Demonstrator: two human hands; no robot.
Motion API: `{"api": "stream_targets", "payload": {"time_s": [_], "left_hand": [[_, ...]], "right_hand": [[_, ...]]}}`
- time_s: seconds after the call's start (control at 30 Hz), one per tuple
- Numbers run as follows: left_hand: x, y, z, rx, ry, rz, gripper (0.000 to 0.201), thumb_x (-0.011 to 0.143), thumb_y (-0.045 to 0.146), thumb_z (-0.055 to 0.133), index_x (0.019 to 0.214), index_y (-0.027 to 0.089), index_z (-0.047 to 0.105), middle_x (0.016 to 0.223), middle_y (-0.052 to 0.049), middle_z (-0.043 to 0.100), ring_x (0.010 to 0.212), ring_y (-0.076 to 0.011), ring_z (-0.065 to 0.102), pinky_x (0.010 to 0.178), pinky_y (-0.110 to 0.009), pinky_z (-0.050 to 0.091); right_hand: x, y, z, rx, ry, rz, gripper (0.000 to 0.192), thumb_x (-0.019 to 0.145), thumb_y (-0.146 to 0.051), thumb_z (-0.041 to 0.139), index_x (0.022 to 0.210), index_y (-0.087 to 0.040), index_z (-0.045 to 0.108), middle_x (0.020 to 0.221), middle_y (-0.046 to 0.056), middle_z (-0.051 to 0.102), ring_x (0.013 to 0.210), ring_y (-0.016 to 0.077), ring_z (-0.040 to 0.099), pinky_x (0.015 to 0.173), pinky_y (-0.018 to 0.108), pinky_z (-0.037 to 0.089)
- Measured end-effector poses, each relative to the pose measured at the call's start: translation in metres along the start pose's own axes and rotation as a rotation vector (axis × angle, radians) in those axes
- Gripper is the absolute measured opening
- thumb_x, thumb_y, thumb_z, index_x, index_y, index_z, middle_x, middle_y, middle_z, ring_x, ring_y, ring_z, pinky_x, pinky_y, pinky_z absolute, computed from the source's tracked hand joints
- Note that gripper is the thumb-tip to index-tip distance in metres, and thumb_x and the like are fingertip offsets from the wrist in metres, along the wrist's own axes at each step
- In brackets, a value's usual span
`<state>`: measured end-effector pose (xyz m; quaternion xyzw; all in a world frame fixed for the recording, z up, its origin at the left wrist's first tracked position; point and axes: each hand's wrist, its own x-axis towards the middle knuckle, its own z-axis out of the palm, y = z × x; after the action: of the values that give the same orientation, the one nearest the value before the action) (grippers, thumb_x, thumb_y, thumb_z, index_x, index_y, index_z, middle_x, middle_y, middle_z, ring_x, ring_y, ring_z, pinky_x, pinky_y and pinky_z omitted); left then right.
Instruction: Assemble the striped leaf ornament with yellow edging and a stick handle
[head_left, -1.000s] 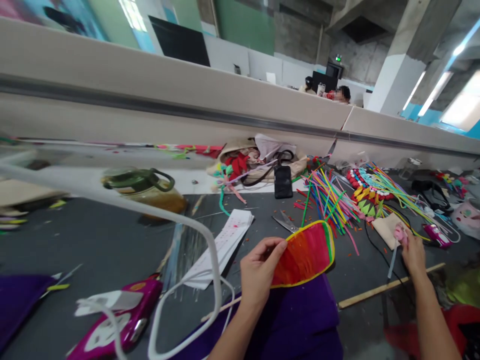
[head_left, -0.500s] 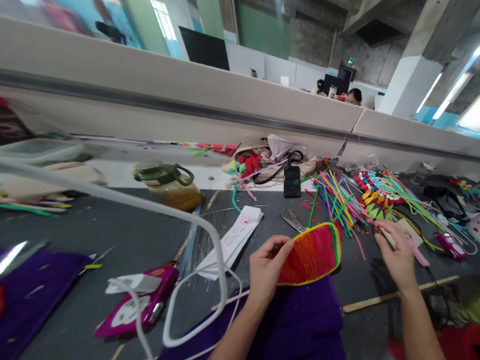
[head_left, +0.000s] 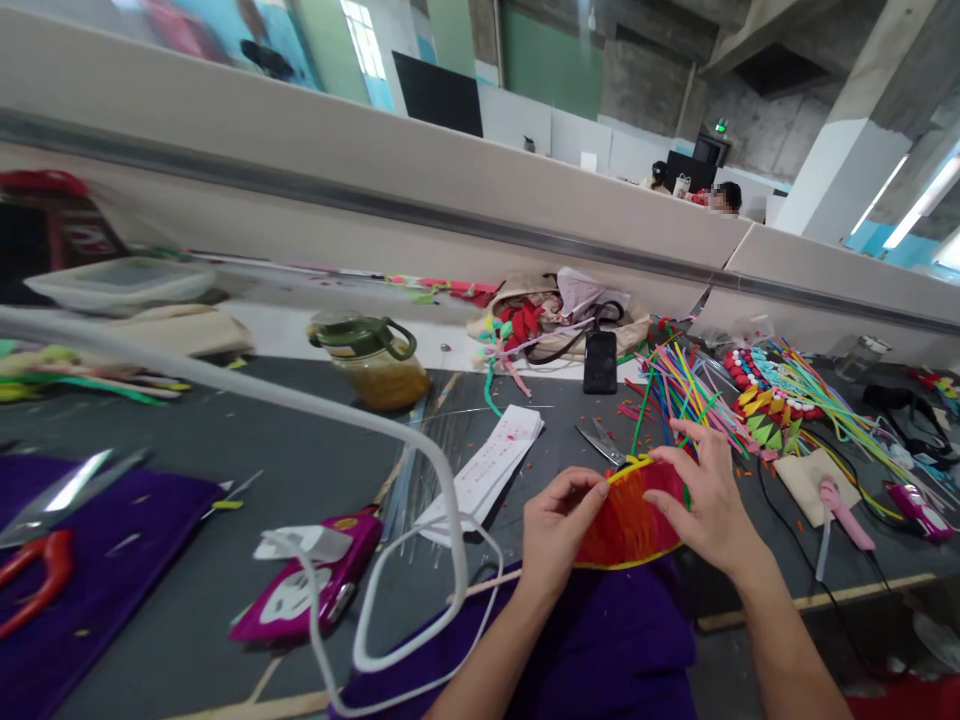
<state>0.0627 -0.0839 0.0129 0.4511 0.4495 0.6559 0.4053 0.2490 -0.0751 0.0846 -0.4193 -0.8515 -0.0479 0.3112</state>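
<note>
My left hand (head_left: 559, 525) pinches the left edge of a curved red-and-orange panel (head_left: 626, 520) rimmed with yellow pipe cleaner. My right hand (head_left: 709, 500) is over the panel's right end, fingers apart, covering part of it; whether the fingertips touch the rim I cannot tell. Behind the panel lie scissors (head_left: 600, 445) with their blades spread. A heap of coloured pipe cleaners (head_left: 694, 395) is just beyond my right hand. To its right a pink glue gun (head_left: 849, 518) rests with its nozzle end by a beige pad (head_left: 799, 485). Purple cloth (head_left: 607, 640) spreads beneath the panel.
A white bent tube (head_left: 442, 500) crosses the left foreground. Paper strips (head_left: 487, 465), a phone (head_left: 600, 362) and a green-lidded jug (head_left: 375, 365) are further back. Red-handled scissors (head_left: 52, 575) lie at far left, near a magenta packet (head_left: 315, 580). A low partition (head_left: 450, 190) runs behind.
My right hand has moved left from beside the glue gun to the panel's right end. My left hand keeps its pinch on the panel. The view has shifted slightly left.
</note>
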Motion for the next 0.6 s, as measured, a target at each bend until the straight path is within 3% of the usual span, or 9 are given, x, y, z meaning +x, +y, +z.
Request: {"api": "stream_targets", "payload": {"time_s": [0.6], "left_hand": [[-0.0001, 0.0006, 0.0013, 0.018, -0.011, 0.033, 0.014, 0.074, 0.029, 0.070, 0.068, 0.017, 0.068, 0.071, -0.003, 0.065, 0.069, -0.0164, 0.060, 0.068, -0.026, 0.049]], "right_hand": [[-0.0002, -0.0024, 0.0018, -0.013, -0.069, 0.000, 0.024, 0.088, -0.029, 0.063, 0.110, -0.022, 0.062, 0.129, 0.013, 0.048, 0.120, 0.0317, 0.044, 0.100, 0.053, 0.038]]}}
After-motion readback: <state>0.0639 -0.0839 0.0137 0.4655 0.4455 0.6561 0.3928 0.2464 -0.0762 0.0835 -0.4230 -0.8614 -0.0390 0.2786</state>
